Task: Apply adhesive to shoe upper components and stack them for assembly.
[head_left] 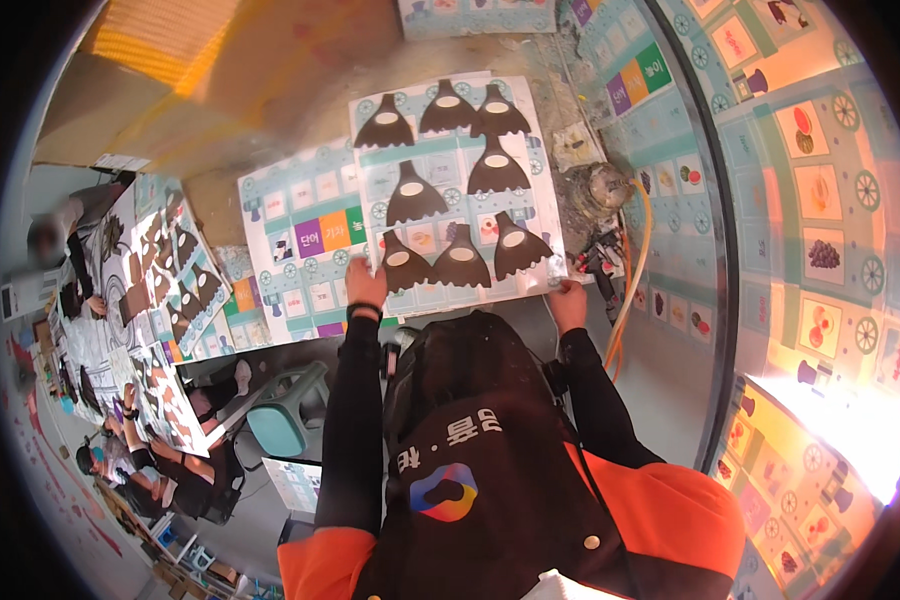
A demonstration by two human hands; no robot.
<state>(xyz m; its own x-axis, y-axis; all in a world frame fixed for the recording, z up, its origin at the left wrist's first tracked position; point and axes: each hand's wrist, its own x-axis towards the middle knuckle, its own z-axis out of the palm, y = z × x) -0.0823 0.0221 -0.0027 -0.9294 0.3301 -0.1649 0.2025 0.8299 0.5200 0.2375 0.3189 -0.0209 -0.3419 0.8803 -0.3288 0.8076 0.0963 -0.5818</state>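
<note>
A printed white-and-teal board [548, 225] lies before me at the middle of the worktable. Several dark brown bell-shaped pieces [422, 208] with scalloped lower edges and pale ovals rest on it in rough rows. My left hand [367, 284] is closed on the board's near left corner, close to one brown piece. At the near right corner, my right hand [570, 303] pinches the board's edge, its fingertips partly hidden underneath. Another printed sheet [278, 240] with purple, orange and green blocks sits to the left, partly covered by the board.
A yellow hose [638, 270] and a round, dirty metal fitting [607, 187] are right of the board. A dark-framed panel [722, 250] with printed sheets stands farther right. Below the table's left side is a teal stool [278, 425]. People work at a left-hand table [120, 260].
</note>
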